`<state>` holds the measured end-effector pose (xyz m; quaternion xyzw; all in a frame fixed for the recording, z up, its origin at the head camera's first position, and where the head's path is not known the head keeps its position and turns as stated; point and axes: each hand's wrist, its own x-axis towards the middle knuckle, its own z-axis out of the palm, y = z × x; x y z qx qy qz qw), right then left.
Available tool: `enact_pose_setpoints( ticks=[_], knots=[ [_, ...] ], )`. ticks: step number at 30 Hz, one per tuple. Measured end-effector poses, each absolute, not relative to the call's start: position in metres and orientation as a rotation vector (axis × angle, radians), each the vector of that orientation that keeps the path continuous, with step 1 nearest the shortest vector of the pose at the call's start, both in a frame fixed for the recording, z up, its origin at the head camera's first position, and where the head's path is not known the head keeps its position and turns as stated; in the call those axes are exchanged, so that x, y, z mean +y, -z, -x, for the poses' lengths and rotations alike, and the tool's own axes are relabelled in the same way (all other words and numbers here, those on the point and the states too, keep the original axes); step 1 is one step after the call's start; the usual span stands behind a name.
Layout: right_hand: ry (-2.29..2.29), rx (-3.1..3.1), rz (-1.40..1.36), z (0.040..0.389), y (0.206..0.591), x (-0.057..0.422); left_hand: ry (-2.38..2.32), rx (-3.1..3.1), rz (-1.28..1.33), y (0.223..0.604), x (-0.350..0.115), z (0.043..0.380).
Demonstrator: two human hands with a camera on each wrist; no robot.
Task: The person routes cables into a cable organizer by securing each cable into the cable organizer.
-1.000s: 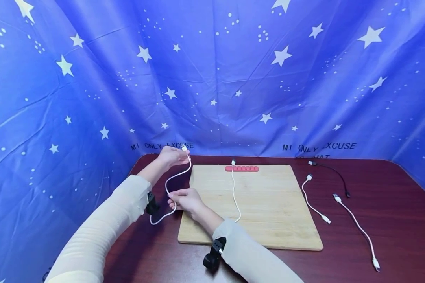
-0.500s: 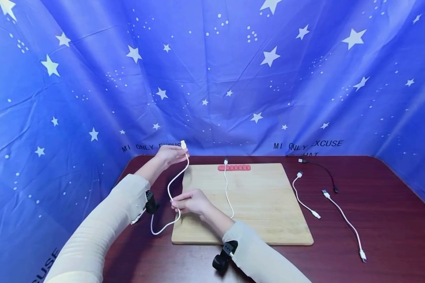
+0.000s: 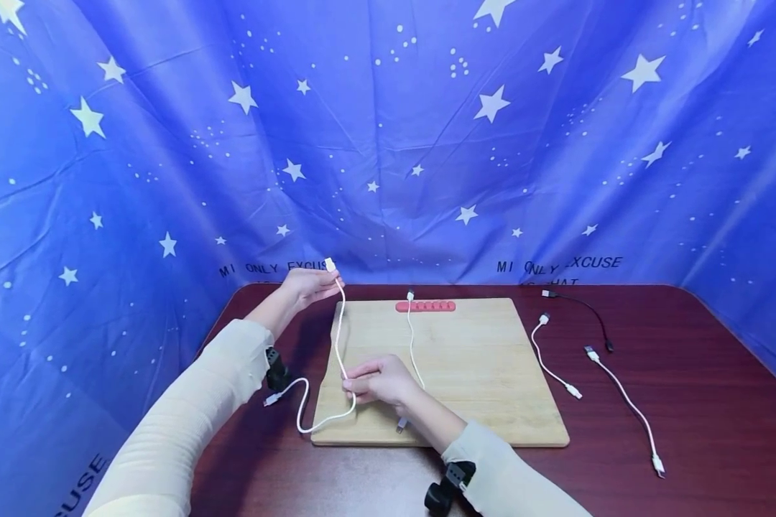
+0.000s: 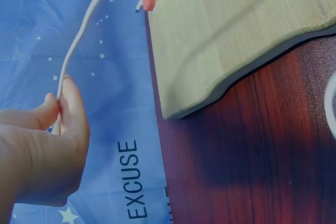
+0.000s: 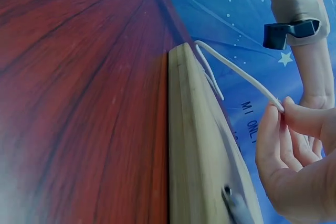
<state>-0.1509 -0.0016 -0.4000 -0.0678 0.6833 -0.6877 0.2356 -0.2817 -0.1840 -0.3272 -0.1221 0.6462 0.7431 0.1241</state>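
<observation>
In the head view my left hand (image 3: pixel 309 287) pinches a white USB cable (image 3: pixel 340 330) just below its upper plug (image 3: pixel 330 265), over the far left corner of the wooden board (image 3: pixel 478 373). Thumb and fingertips of my right hand (image 3: pixel 384 380) pinch the same cable lower down, above the board's left part. Between the hands the cable runs nearly straight. Its slack loops left past the board's edge to another plug (image 3: pixel 272 399) beside the left wrist. The right wrist view shows the cable (image 5: pixel 236 69) between thumb and forefinger.
A red cable holder strip (image 3: pixel 425 306) sits at the board's far edge, with another white cable (image 3: pixel 412 337) at its left end, partly behind my right hand. Right of the board lie a short white cable (image 3: pixel 550 370), a longer white cable (image 3: pixel 630 402) and a black cable (image 3: pixel 588 307).
My right hand has moved right and toward me along with the cable, straightening the stretch between both hands. The cable's lower plug shows beside the left wrist. The head view has shifted slightly.
</observation>
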Motion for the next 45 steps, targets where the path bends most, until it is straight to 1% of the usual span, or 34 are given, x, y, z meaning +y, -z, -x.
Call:
enact_pose_setpoints(
  ticks=[9, 21, 27, 35, 45],
  knots=[
    [1.912, 1.787, 0.145, 0.146, 0.401, 0.031, -2.159, 1.852, 0.354, 0.335, -0.181, 0.284],
    [1.882, 1.813, 0.199, 0.140, 0.400, 0.073, -2.116, 1.846, 0.291, 0.336, -0.158, 0.286],
    [1.857, 1.842, 0.160, 0.139, 0.404, 0.095, -2.115, 1.810, 0.282, 0.340, -0.142, 0.285],
    [1.825, 1.942, 0.136, 0.133, 0.407, 0.105, -2.176, 1.718, 0.427, 0.349, -0.114, 0.284],
    [1.838, 1.995, 0.095, 0.133, 0.408, 0.113, -2.175, 1.685, 0.450, 0.350, -0.080, 0.296]
  ],
)
